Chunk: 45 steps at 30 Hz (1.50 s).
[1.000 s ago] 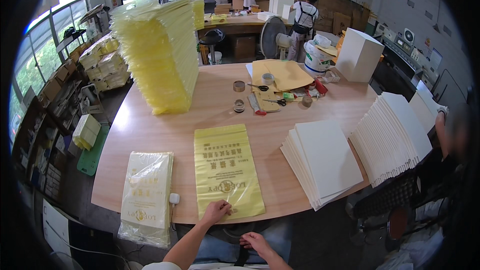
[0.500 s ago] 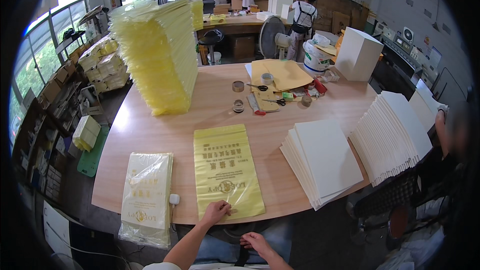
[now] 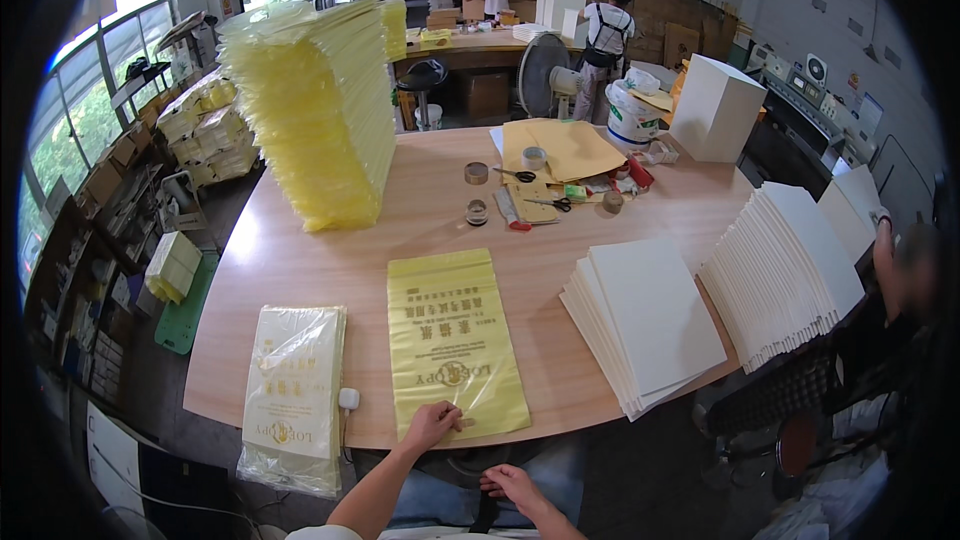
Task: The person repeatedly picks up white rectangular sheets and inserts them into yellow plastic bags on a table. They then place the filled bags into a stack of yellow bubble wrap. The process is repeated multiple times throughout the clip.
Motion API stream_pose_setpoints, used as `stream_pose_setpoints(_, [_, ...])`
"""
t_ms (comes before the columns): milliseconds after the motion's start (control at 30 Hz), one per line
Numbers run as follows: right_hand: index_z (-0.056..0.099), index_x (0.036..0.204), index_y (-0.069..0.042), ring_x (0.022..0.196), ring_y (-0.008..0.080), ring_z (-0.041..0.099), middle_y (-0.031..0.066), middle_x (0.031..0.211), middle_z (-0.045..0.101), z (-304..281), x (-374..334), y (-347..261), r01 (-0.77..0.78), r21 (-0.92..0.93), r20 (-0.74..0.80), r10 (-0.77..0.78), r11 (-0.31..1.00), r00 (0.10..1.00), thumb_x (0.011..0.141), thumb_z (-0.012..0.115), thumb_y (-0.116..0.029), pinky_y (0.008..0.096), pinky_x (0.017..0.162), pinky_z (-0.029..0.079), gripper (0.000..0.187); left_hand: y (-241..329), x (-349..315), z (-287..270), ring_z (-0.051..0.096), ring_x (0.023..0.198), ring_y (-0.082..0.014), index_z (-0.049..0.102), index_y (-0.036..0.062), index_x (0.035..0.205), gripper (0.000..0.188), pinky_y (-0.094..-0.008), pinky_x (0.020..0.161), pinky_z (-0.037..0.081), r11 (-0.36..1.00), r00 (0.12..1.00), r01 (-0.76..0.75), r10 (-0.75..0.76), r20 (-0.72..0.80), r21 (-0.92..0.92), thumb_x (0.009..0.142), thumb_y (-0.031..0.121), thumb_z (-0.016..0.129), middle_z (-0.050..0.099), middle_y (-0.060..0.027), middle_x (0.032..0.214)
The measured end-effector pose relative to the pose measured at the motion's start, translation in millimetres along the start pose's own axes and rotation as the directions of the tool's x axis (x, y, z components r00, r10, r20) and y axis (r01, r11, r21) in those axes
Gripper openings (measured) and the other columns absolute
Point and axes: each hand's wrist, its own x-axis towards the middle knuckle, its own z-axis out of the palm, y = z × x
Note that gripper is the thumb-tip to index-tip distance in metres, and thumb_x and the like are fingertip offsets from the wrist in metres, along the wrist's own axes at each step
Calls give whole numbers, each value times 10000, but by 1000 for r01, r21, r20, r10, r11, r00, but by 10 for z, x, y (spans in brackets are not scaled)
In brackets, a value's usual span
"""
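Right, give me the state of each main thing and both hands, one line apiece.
Yellow bag: flat on the table
Left hand: resting on the bag's near end
Right hand: off the table, loosely curled
Wrapped bundle: flat, overhanging the near table edge
Tall yellow stack: standing, edges uneven
Left white stack: lying, edges staggered
Right white stack: fanned
White block: upright
Nearer scissors: lying; blades unclear
Fan: standing; rotation unclear

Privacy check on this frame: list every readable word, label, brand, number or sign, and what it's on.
Wording and brands aren't copied out; print stands on:
Yellow plastic bag under the left hand: brownish lines, round emblem.
Plastic-wrapped pack left of it: gold lines, emblem, partly lost in glare.
White bucket: green markings, too small to read.
Pale wall sheet: any print too small to read.
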Motion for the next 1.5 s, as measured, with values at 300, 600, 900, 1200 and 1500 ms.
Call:
stream_pose_setpoints(300, [603,1105,-10,912,173,659,98,1034,670,-5,2,9,4,6,6,-4,1000,1000,981,573,-228,285,776,538,252,2,-15,-4,695,689,-167,654,-18,928,261,-286,654,526,1000,1000,-21,21,-4,-17,955,231,583,712,-91,729])
stream_pose_setpoints(600, [607,1098,-14,914,169,660,97,1032,671,0,9,11,7,-5,6,-7,1000,1000,979,577,-229,281,770,538,247,43,-31,-13,695,695,-172,657,-16,920,254,-292,659,526,1000,1000,-17,17,0,-1,956,221,573,712,-92,732])
stream_pose_setpoints(900, [612,1096,-24,920,163,662,95,1033,673,39,-32,-50,16,2,22,-16,1000,1000,971,597,-242,275,765,537,252,34,-24,-13,696,699,-178,659,-9,926,245,-291,670,524,999,999,-36,36,4,-1,960,212,560,712,-96,731])
stream_pose_setpoints(1200, [567,1173,-30,883,151,667,70,1032,651,416,-17,-413,221,-3,15,-221,975,975,945,645,-263,251,705,528,336,249,-94,-38,700,708,-213,619,15,917,223,-322,656,526,999,995,-36,34,-93,-19,967,221,550,710,-105,731])
stream_pose_setpoints(1500, [656,900,9,621,127,638,76,738,669,577,573,-848,618,-427,-274,-745,661,608,939,616,-186,265,579,505,202,425,52,-240,703,857,-245,518,-6,936,274,-364,776,515,937,970,-145,71,-232,-319,1012,237,419,720,-183,881])
